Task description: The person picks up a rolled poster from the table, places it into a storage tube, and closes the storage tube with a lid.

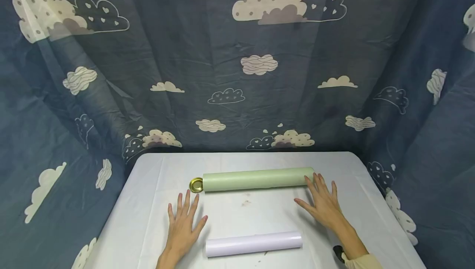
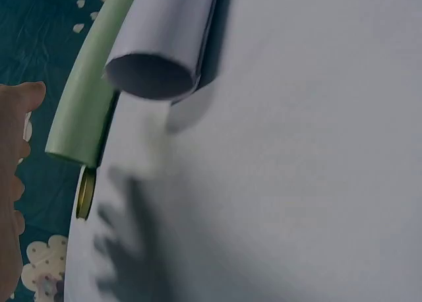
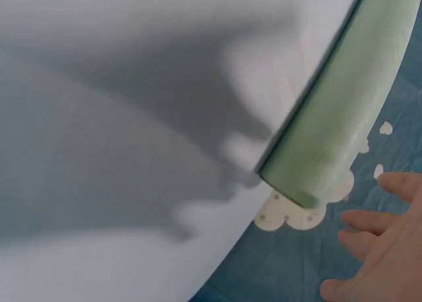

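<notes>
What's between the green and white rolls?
Head view: no object between green roll and white roll, just tabletop with a faint stain; left hand and right hand flank it, right thumb jutting in.

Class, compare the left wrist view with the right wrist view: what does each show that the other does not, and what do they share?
Only the left wrist view: the pale lilac roll with its open end, the round gold-coloured object, and part of the left hand.
Only the right wrist view: the right hand.
Both: the green roll, though each shows a different end, plus the white table surface, hand shadows, and the cloud-patterned cloth.
</notes>
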